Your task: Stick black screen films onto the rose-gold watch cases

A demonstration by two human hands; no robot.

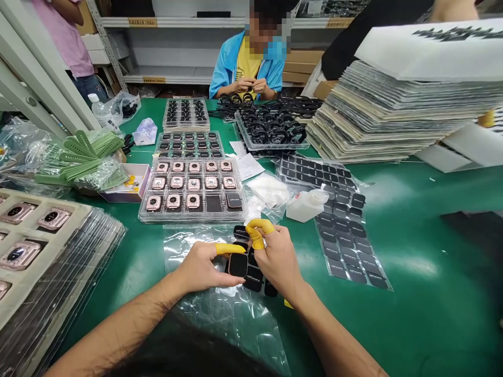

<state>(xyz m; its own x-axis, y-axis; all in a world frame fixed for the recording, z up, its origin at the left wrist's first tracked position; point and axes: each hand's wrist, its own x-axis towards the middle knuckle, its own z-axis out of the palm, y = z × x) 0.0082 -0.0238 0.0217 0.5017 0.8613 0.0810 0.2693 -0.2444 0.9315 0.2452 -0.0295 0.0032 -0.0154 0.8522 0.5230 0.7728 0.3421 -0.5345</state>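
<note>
My left hand (202,264), with a yellow finger cot on the index finger, grips a smartwatch case (238,265) by its edges, black screen facing up. Just to the right, my right hand (275,251) has its yellow-covered fingers curled together in a pinch. Whatever those fingers hold is hidden; something whitish shows by their tips. Under both hands lies a sheet of black screen stickers (253,279) with white lettering, on clear plastic film (188,238). Beyond, a clear tray (192,215) carries several pink watch cases, and one pocket has a black sticker-covered face (234,200).
Right of the tray are a white plastic bottle (306,204), white wipes (269,189) and more sticker sheets (349,243). Stacked trays (88,251) stand at left, near green straps (88,157). A tall sheet stack (393,115) rises back right. A co-worker (247,68) sits opposite.
</note>
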